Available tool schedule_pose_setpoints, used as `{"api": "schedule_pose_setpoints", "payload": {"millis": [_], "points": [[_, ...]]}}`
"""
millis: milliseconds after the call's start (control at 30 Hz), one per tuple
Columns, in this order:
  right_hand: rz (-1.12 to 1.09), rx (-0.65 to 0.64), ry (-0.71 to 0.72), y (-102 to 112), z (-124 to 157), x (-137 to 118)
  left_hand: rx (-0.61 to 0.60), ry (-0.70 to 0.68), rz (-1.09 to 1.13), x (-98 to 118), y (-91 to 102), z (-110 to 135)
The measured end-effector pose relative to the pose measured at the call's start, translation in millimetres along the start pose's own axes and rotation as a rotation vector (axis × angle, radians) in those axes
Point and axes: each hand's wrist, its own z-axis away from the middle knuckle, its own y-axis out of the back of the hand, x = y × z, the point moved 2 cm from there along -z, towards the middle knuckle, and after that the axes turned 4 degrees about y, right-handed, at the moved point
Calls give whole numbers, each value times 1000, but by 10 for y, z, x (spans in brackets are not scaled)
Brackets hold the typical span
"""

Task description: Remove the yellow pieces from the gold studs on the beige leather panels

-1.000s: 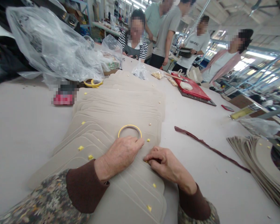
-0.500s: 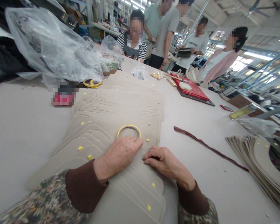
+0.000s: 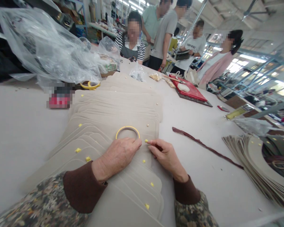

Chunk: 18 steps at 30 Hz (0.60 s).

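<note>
1. Clearly, I had the left hand (image 3: pixel 117 157) closed, its grip clamped on the near side of a thin, ring-shaped, yellow-edged tape roll (image 3: pixel 127 127).
2. That roll was above the fanned stack of flat, grey-beige, round-cornered sheets (image 3: pixel 130 201), which lay on the pale tabletop (image 3: pixel 191 126).
3. I saw the right hand (image 3: pixel 167 154) with its index fingertip at a small yellow tape piece (image 3: pixel 146 141) over the sheets' right part; I couldn't tell whether that grip pinched it.
4. Farther right, a crumpled dark-brown strip (image 3: pixel 197 141) lay apart from both hands.
</note>
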Motion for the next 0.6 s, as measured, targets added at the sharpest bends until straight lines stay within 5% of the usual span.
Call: {"api": "schedule_pose_setpoints", "payload": {"millis": [133, 300, 600], "points": [[165, 50, 142, -85, -88, -71, 8, -11, -3, 0, -15, 5], [273, 77, 86, -177, -143, -84, -15, -1, -24, -2, -5, -5], [-224, 16, -126, 100, 82, -124, -19, 1, -19, 7, 19, -12]]}}
